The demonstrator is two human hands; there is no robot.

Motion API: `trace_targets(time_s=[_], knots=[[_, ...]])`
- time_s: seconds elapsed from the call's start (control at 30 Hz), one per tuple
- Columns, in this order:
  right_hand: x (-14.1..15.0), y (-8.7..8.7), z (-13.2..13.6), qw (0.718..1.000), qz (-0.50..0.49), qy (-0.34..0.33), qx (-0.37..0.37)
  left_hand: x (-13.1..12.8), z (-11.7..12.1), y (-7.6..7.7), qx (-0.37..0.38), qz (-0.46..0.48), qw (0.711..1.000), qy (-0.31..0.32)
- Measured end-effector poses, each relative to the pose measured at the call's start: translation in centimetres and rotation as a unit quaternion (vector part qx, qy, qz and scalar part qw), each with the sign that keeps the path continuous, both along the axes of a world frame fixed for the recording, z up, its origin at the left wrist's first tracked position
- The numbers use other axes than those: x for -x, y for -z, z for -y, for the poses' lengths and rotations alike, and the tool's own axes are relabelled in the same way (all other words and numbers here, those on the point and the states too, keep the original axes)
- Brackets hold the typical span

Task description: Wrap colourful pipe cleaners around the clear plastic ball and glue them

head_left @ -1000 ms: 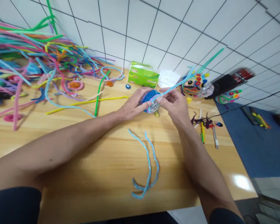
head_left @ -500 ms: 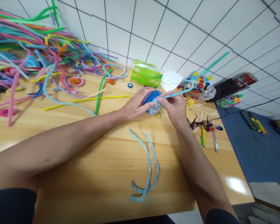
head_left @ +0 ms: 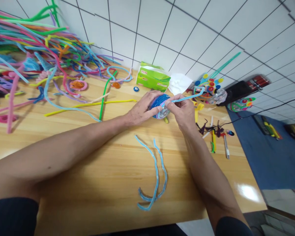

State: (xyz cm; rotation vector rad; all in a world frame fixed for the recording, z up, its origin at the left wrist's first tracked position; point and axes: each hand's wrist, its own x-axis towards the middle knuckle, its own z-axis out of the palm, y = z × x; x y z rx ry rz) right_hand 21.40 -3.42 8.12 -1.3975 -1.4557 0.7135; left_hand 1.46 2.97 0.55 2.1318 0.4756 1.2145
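My left hand (head_left: pixel 140 111) is closed round a small clear ball wrapped in blue pipe cleaner (head_left: pixel 159 105), held just above the wooden table (head_left: pixel 108 170). My right hand (head_left: pixel 184 111) pinches a light blue pipe cleaner (head_left: pixel 189 97) where it meets the ball; its free end trails to the right. Two loose light blue pipe cleaners (head_left: pixel 156 173) lie on the table in front of my forearms.
A big heap of coloured pipe cleaners (head_left: pixel 34 62) fills the far left. A green tissue pack (head_left: pixel 152 78) stands against the tiled wall. Finished decorated balls (head_left: pixel 210 90) and pens (head_left: pixel 220 141) lie at the right, near the table edge and blue floor.
My right hand has drawn the light blue pipe cleaner down and closer to the ball, so its free end now points lower and shorter. The left hand keeps the ball in place.
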Motion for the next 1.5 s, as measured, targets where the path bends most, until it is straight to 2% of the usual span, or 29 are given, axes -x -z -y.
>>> trace_targets(time_s=[0.23,0.43,0.7,0.87,1.07,1.3,1.5], knots=[[0.1,-0.1,0.1,1.000,-0.007,0.004,0.024,0.2,0.3,-0.2,0.007,-0.004,1.000,-0.007],[-0.4,0.8,-0.3,0.999,0.005,0.048,-0.019,0.3,0.5,-0.2,-0.008,-0.008,1.000,-0.011],[-0.6,2.2,-0.9,0.992,-0.117,-0.008,0.044,0.3,0.5,-0.4,-0.006,0.004,1.000,0.003],[-0.9,1.9,-0.9,0.995,-0.088,-0.039,0.040,0.5,0.4,-0.3,-0.008,0.002,1.000,0.006],[-0.7,1.4,-0.6,0.995,-0.086,-0.038,0.040,0.8,0.1,-0.1,-0.022,-0.019,1.000,0.001],[-0.5,2.0,-0.9,0.995,-0.088,-0.024,0.036,0.7,0.0,-0.1,0.003,-0.015,1.000,0.018],[-0.2,1.9,-0.7,0.996,-0.076,-0.035,0.031,0.7,-0.3,0.4,0.038,0.007,0.999,0.019]])
